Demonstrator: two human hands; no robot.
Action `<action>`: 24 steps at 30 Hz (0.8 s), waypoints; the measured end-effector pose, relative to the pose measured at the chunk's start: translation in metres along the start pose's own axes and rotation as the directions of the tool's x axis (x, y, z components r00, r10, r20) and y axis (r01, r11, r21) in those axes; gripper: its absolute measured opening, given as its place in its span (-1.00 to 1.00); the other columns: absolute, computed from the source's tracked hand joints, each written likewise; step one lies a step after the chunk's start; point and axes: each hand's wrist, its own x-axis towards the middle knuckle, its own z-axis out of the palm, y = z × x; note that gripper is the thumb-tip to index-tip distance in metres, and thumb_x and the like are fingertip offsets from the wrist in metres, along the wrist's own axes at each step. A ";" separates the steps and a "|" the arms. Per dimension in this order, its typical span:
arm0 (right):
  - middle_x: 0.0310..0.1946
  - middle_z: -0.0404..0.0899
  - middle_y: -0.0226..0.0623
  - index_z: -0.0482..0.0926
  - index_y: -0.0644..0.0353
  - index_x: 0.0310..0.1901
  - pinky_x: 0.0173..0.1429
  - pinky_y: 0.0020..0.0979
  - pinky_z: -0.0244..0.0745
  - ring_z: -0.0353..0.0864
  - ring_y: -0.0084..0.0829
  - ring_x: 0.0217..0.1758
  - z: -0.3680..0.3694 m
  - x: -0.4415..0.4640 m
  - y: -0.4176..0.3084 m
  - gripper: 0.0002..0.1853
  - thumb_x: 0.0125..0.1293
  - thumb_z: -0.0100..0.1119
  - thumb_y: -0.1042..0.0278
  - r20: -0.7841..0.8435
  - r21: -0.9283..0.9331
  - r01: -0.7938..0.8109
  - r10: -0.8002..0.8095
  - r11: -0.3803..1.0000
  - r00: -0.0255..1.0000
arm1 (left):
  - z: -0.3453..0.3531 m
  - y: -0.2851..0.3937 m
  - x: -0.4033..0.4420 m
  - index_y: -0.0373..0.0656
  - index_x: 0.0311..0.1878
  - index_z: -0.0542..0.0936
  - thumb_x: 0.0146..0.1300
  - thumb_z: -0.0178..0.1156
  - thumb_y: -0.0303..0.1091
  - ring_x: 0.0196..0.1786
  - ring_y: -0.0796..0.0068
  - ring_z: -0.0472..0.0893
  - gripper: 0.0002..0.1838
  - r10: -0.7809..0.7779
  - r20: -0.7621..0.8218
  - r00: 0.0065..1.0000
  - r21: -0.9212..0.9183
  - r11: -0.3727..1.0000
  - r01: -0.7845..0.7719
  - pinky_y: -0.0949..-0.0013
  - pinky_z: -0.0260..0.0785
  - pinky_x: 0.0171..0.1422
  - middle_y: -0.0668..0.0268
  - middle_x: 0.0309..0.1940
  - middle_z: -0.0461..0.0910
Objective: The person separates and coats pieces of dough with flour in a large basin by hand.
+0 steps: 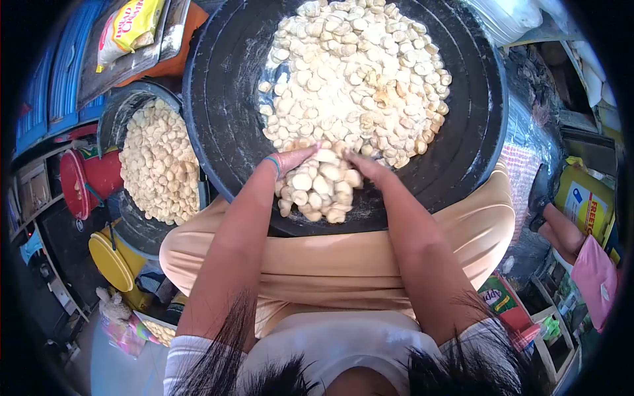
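Note:
A wide black basin (218,86) rests at my lap, holding a large heap of pale, flour-dusted dough pieces (330,72), flattened and roundish. Loose white flour lies thickest in the middle of the heap. At the basin's near side, my left hand (297,158) and my right hand (367,165) cup a clump of dough pieces (320,185) between them. My fingers curl round the far side of this clump and are mostly hidden by it. A thin teal band circles my left wrist.
To the left, a grey tub (119,109) holds more dough pieces. Beside it are a red bucket (76,178) and a yellow-lidded bucket (112,261). A yellow bread-crumb bag (132,26) lies upper left. Another person's leg (558,231) shows at right.

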 end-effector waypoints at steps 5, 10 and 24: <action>0.32 0.31 -0.10 0.23 0.06 0.39 0.39 -0.21 0.15 0.30 -0.21 0.35 0.051 -0.020 -0.034 -0.04 0.12 0.00 -0.51 -0.014 -0.187 -0.210 0.211 0.960 0.977 | -0.011 0.006 -0.002 -0.07 0.43 0.20 0.13 -0.22 0.57 0.38 0.29 0.28 0.01 -0.097 -0.077 0.992 0.083 0.991 0.103 0.23 0.10 0.43 0.12 0.36 0.27; 0.26 0.38 -0.14 0.29 0.05 0.35 0.37 -0.27 0.20 0.36 -0.34 0.31 0.027 -0.025 -0.025 -0.08 0.11 0.05 -0.49 0.085 -0.013 -0.210 0.210 0.978 0.974 | -0.015 -0.004 0.007 -0.13 0.38 0.27 0.19 -0.04 0.45 0.37 0.43 0.28 -0.08 -0.059 0.122 0.991 0.067 0.996 0.051 0.31 0.14 0.41 0.17 0.34 0.32; 0.20 0.39 -0.13 0.05 0.24 0.39 0.28 -0.29 0.36 0.43 -0.28 0.22 0.048 -0.005 -0.007 0.04 -0.12 0.51 0.39 0.151 -0.218 0.086 -0.053 0.972 0.987 | 0.004 -0.012 -0.019 -0.36 0.25 0.32 -0.28 0.49 -0.17 0.11 0.15 0.54 -0.04 0.468 -0.035 0.883 0.681 0.658 -0.322 0.31 0.37 0.19 -0.06 0.04 0.53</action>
